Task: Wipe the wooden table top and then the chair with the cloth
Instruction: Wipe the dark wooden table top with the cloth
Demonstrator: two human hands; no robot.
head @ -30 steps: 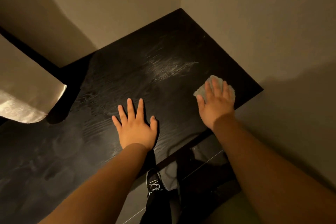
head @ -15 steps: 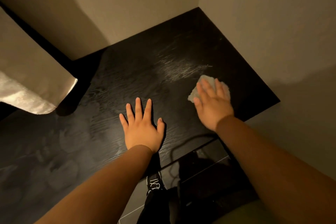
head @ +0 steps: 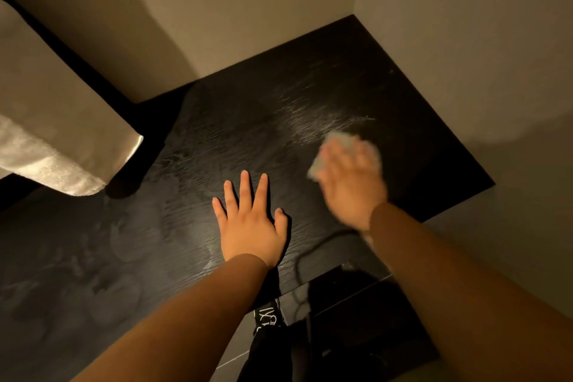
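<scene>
Right hand [head: 352, 178]: blurred, palm down, fingers laid out straight over the cloth [head: 336, 141], pressing it onto the bench [head: 217, 139]. Flat, not clenched, as far as the blur allows. Cloth = small pale wad, mostly under the fingers, edges showing past the fingertips & on the thumb side. It sits on the right part of the bench top, nr the right-hand wall [head: 480, 40]. Just beyond it: whitish streaks [head: 322, 118] across the dark wood grain. Left hand [head: 251, 226]: released, fingers spread, palm flat on the bench, holds nothing, apart from the cloth, closer to the near edge. Bench fits a corner btw two plain walls. Far left: pale towel-like fabric [head: 62, 149], dark shadow under its corner. Below the near edge: dark shoe [head: 268, 318] w/ white lettering.
</scene>
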